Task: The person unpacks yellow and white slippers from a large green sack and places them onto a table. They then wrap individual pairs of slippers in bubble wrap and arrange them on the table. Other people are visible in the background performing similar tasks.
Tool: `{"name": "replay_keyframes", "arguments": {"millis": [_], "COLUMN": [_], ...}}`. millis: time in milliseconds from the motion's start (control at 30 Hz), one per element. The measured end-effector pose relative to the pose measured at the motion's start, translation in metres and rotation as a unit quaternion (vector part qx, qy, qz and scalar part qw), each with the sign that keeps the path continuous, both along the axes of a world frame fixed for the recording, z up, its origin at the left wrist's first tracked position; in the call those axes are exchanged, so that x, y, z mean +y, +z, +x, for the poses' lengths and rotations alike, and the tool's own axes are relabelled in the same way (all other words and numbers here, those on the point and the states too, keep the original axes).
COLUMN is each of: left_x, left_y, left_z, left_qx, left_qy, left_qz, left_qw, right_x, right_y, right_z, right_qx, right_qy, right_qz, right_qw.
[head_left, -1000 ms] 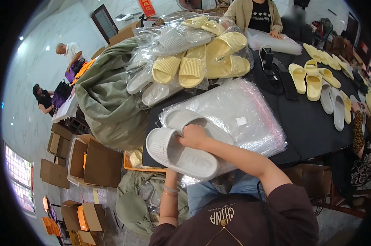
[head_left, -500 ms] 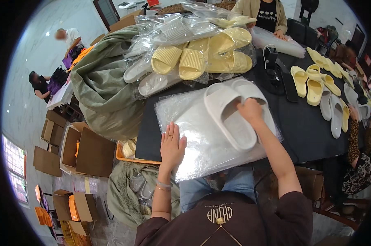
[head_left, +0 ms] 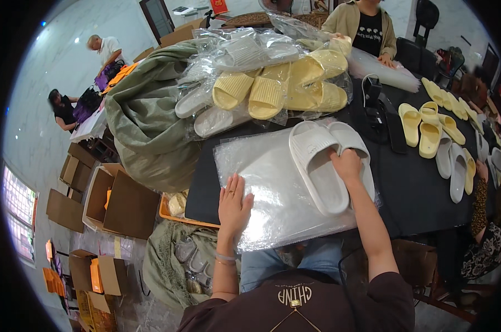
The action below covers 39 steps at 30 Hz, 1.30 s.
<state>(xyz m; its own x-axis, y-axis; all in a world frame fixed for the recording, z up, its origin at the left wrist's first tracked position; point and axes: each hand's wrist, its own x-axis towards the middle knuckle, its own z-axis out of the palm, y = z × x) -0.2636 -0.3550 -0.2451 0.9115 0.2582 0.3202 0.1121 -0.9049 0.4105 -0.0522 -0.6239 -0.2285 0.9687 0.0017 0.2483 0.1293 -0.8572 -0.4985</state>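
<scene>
Bag stack (head_left: 275, 188) on the table (head_left: 419, 193)
A slipper pair (head_left: 323, 171) lies on its right part, the left hand (head_left: 235, 205) at its left edge; behind it, wrapped slippers (head_left: 270, 94); to its right, loose slippers (head_left: 430, 138); to its left, a carton (head_left: 131, 205).

The nearest slippers (head_left: 326, 191) are pale grey, the tabletop (head_left: 411, 193) plain black.

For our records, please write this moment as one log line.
left hand: flat on plastic bags; right hand: gripping grey slippers; wrapped slippers: piled beyond
</scene>
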Motion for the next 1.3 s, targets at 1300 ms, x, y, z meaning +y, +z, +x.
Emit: {"name": "replay_keyframes", "arguments": {"millis": [1300], "left_x": [0.004], "left_y": [0.026], "left_z": [-0.004], "left_qx": [-0.050], "left_qy": [-0.037], "left_qz": [0.118], "left_qw": [0.991], "right_x": [-0.024], "right_y": [0.124], "right_z": [-0.099], "right_qx": [-0.011], "right_qy": [0.206], "right_qz": [0.123], "right_qw": [0.971]}}
